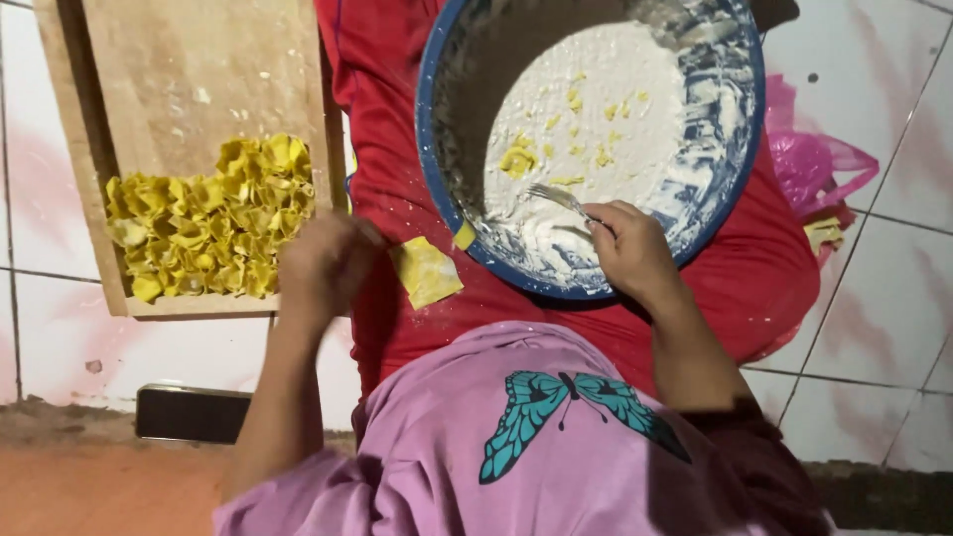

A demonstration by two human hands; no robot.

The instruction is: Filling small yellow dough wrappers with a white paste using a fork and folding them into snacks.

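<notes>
A crumpled pink plastic bag [809, 164] lies on the white tiled floor at the far right, partly hidden behind the blue bowl's edge. At the near left, a flat dark rectangular phone-like slab [191, 413] with a blank, unlit screen lies on the floor.

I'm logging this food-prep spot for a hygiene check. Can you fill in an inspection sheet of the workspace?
Surface: white tiled floor; red cloth under the basin.
Job's things: blue basin of white filling; fork; yellow wrapper; wooden board with folded dumplings.
Clutter: pink bag; dark phone.
Hands: right hand holds the fork; left hand blurred, beside the wrapper.
Cables: nothing seen.
Surroundings: tiles, bare ground edge.
</notes>
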